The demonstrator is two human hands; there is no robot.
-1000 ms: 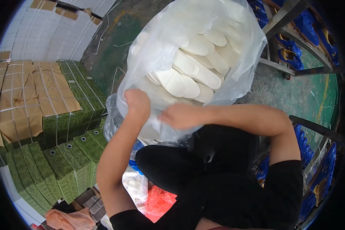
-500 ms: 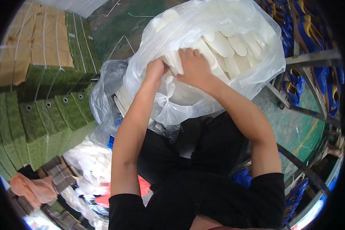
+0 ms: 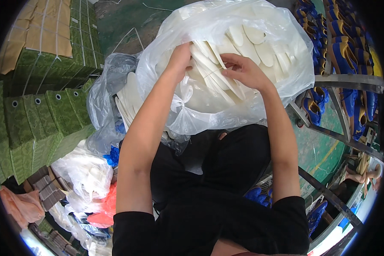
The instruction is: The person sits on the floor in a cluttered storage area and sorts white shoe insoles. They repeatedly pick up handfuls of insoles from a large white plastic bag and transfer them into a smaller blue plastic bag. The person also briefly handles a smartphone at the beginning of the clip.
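Note:
A big clear plastic bag (image 3: 158,91) in front of me is full of white insoles (image 3: 265,54). In its mouth, my left hand (image 3: 181,62) is closed at the left side of a bundle of insoles (image 3: 215,77), its fingertips partly hidden. A thin pale band (image 3: 213,72) crosses the bundle and runs toward the fingertips of my right hand (image 3: 247,73). That hand is closed in a pinch on the band at the bundle's right side. The bag's knotted corner (image 3: 181,100) hangs on the side toward me, below the left wrist.
Green boxes (image 3: 42,115) are stacked at the left, some strapped under brown card (image 3: 49,27). A metal rack (image 3: 350,81) with blue shoes (image 3: 343,55) stands at the right. Plastic bags (image 3: 87,170) lie at lower left; more insoles (image 3: 128,102) stick out beside the grey bag (image 3: 104,106).
My right hand has lifted off the insoles and moved right, now pinching the thin band. The bundle has turned and its insoles show fanned apart. My left hand has shifted slightly up and right.

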